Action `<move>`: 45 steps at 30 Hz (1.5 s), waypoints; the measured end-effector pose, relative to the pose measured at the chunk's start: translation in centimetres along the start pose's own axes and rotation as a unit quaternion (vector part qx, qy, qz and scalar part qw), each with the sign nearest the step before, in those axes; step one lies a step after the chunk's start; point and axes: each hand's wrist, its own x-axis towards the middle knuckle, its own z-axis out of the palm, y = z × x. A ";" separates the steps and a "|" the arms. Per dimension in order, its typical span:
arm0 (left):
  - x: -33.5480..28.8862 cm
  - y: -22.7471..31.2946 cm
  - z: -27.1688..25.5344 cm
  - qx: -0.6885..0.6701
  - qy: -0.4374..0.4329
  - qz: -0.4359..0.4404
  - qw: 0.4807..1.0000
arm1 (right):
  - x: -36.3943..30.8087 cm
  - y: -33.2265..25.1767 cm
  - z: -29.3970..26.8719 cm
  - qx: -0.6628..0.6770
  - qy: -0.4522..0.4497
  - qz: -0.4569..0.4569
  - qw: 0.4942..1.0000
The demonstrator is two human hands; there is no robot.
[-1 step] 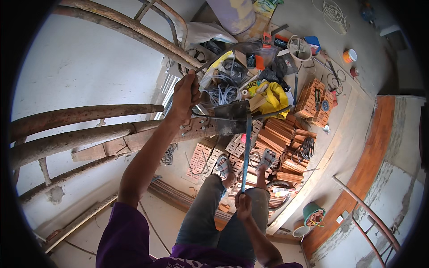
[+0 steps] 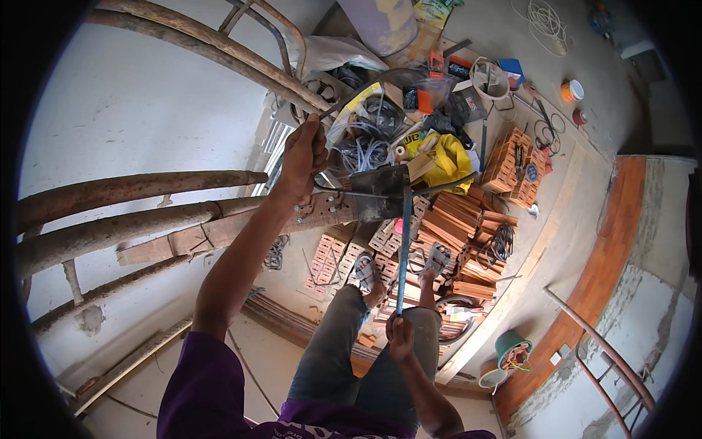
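Rusty round scaffold pipes (image 2: 146,188) run off to the left of the bare left hand (image 2: 303,159). Stacked orange clay bricks (image 2: 446,225) lie below, beyond the bare right hand (image 2: 399,338), with the person's feet among them. A crumpled yellow plastic bag (image 2: 452,157) sits to the right of the left hand, in a heap of clutter.

Just below the left hand, a long brown wooden plank (image 2: 318,216) passes under that forearm. A squarish dark metal plate (image 2: 379,201) is at the plank's far end, ahead of the right hand.

The long flat blue metal bar (image 2: 404,245) reaches from the right hand up to that plate's edge. The right fingers are wrapped around its near end. It looks stiff and fairly heavy; judging by its length, the near end is the place to hold for leverage.

A thin dark metal rod (image 2: 338,107) leads up and right from the left hand, which is closed tightly around it. It looks springy rather than fragile, so a full fist well away from the plate should steady it best. How it joins the dark lengths crossing the plate, I cannot tell.

Smallest, small grey metal bolts (image 2: 332,210) stand on the plank, just below and right of the left hand.
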 end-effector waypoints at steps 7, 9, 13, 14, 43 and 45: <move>0.0 0.0 -0.4 -0.016 -0.003 -0.011 1.000 | -0.2 -1.9 -2.4 -0.061 -0.012 0.039 0.997; 0.0 0.0 -0.1 -0.031 -0.003 -0.026 0.999 | 0.1 -2.6 -3.2 -0.107 -0.013 0.022 0.994; 0.1 0.3 -0.1 -0.039 -0.009 -0.041 0.998 | 0.4 -3.7 -5.0 -0.068 -0.040 0.056 0.995; 0.1 0.3 -0.1 -0.038 -0.012 -0.042 0.998 | 0.4 -3.7 -5.6 -0.068 -0.041 0.059 0.995; -0.3 0.3 0.1 -0.022 -0.013 -0.007 1.000 | 0.1 1.5 8.8 0.131 0.063 -0.003 0.989; -0.2 0.1 0.2 -0.032 -0.009 -0.011 0.999 | 0.1 2.0 9.2 0.132 0.074 -0.004 0.989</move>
